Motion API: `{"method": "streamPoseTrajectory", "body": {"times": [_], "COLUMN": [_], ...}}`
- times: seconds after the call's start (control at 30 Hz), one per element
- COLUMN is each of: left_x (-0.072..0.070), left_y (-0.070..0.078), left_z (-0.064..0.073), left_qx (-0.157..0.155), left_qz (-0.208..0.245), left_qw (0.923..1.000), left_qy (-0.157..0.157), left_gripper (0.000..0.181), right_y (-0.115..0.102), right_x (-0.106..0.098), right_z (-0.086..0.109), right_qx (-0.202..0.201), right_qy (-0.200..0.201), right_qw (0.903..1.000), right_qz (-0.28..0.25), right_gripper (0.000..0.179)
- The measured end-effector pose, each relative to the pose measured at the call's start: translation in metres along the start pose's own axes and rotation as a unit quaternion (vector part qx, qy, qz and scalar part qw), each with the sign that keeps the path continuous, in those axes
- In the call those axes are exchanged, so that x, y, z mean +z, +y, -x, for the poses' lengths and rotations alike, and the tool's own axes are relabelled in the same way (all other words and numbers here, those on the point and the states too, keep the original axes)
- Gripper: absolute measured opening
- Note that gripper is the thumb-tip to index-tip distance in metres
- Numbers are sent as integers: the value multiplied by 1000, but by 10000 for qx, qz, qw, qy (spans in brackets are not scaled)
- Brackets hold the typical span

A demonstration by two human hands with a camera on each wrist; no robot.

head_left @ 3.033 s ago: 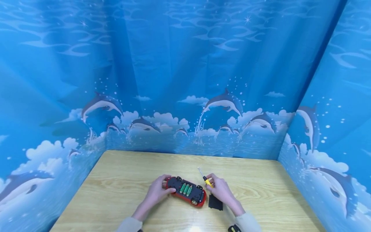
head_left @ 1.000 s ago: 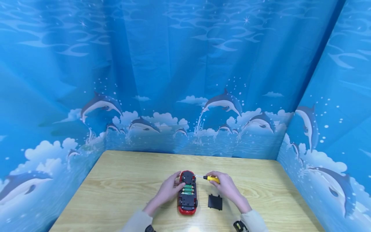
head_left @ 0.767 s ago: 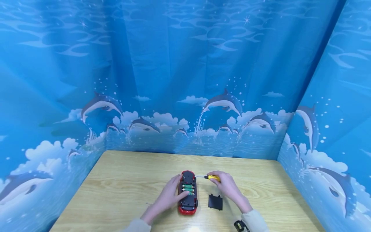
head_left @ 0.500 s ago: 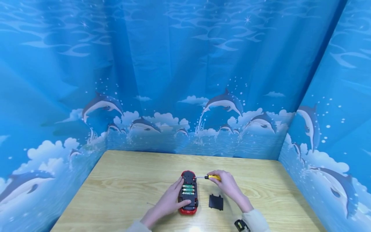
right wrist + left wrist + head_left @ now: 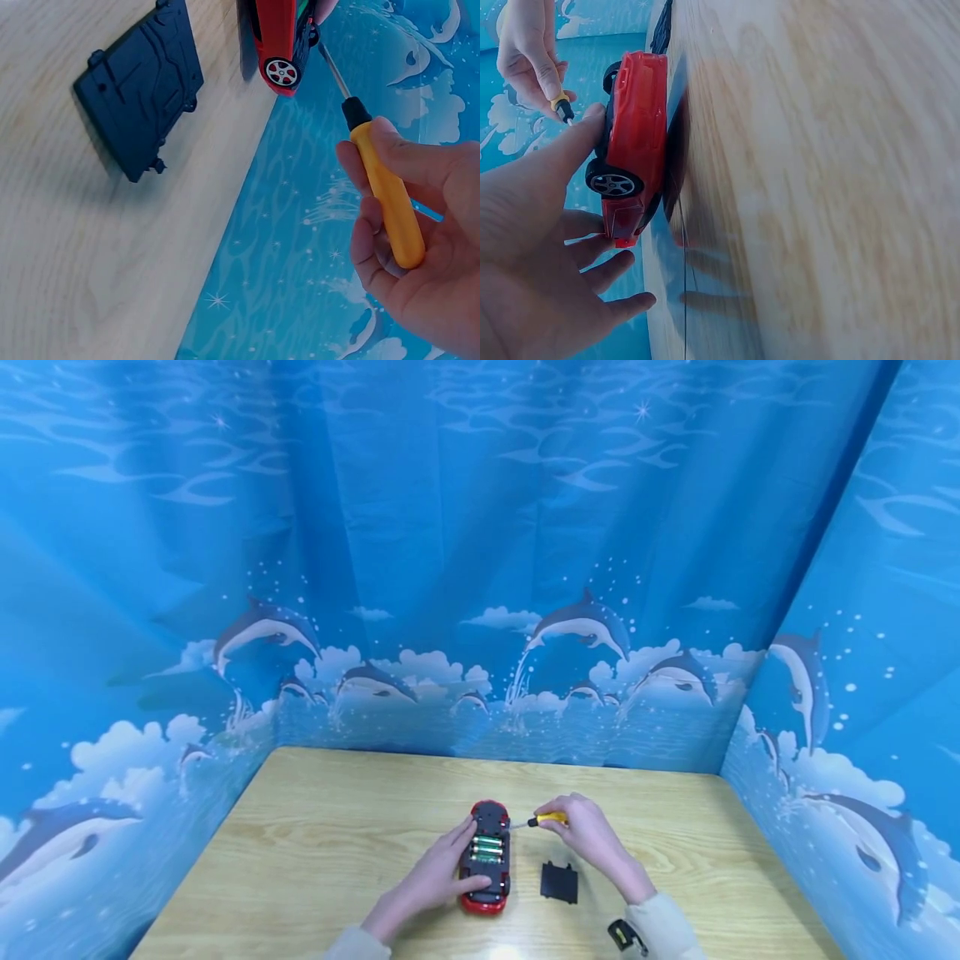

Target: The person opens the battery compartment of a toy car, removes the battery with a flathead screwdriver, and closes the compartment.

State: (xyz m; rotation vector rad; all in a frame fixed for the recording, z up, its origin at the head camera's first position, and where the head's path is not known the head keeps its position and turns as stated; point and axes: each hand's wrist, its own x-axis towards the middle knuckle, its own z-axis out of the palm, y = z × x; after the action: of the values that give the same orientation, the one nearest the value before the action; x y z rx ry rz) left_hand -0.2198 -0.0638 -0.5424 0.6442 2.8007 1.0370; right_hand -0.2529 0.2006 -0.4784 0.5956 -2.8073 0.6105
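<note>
Gripping screwdriver (image 5: 388,199) in right hand's (image 5: 588,835) fingers (image 5: 362,244); left thumb (image 5: 474,884) on car (image 5: 487,869).

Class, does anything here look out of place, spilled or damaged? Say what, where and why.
The red toy car lies upside down, and a black cover sits off it on the table, leaving three green batteries exposed. Odd for a car, though it fits the screwdriver in the right hand. No spill or damage shows.

We see the red toy car (image 5: 486,871) upside down on the desk (image 5: 337,827), black underside up, green batteries (image 5: 487,850) side by side in its open bay. Our yellow-handled screwdriver (image 5: 393,201) points at the car's flank; whether the tip touches, we cannot tell.
</note>
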Motion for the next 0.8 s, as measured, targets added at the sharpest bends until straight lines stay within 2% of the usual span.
{"method": "streamPoseTrajectory", "body": {"times": [0.2, 0.4, 0.63, 0.8], "left_x": [-1, -2, 0, 1], "left_y": [1, 4, 6, 6], "left_z": [1, 3, 4, 5], "left_qx": [119, 287, 223, 291], "left_qz": [-205, -758, -1793, -2163], "left_qw": [9997, 9965, 9835, 9759], "left_qy": [96, 217, 39, 57], "left_gripper": [98, 96, 92, 88], "right_y": [-5, -14, -19, -22], "right_x": [-3, -9, -10, -9], "right_z": [-3, -6, -8, -10], "right_qx": [-245, -398, -544, -743], "right_qy": [-62, -112, -176, -178], "right_qw": [9992, 9986, 9971, 9947], "right_qz": [297, 326, 508, 686], "right_gripper": [13, 10, 11, 13]}}
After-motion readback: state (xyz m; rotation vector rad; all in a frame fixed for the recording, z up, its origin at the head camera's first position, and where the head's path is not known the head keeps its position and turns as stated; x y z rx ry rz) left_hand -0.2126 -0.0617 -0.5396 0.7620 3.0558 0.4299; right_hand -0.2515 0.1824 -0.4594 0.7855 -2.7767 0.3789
